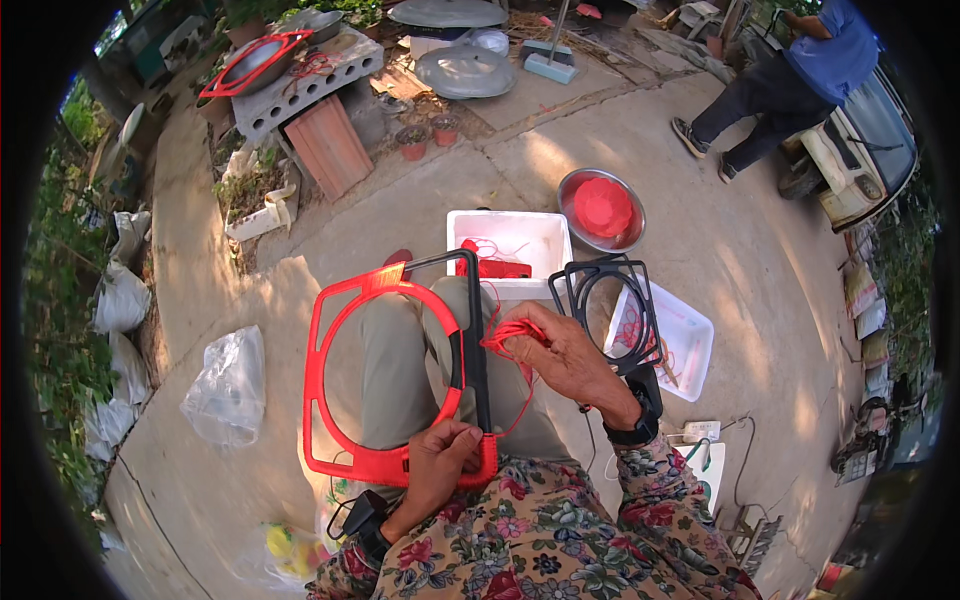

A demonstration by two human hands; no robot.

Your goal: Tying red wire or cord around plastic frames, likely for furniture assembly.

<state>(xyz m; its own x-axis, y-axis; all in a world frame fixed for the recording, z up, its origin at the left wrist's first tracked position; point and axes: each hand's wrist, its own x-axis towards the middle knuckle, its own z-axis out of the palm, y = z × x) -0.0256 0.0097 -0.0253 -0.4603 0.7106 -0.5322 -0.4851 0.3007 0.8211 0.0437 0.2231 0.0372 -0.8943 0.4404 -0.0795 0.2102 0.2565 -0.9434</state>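
Observation:
A square frame with a round ring inside [312, 400] lies across my lap. Red cord is wound closely over most of it, while bare black shows along its right side and at the top right corner. My left hand [438, 464] is closed on the frame's lower right part, thumb and fingers pinching at the red winding. Above and to the right, my right hand [570, 360] grips a bundle of red cord [512, 332]. A strand runs from that bundle down to the frame's lower right corner, by the left hand.
Beyond my knees stands a white foam box [510, 290] with red cord inside. A metal basin [635, 240] holds a red bowl [602, 207]. A bare black frame [655, 325] leans over a white tray [698, 350]. A plastic bag [228, 385] lies left; a person [838, 50] stands near a vehicle [865, 150].

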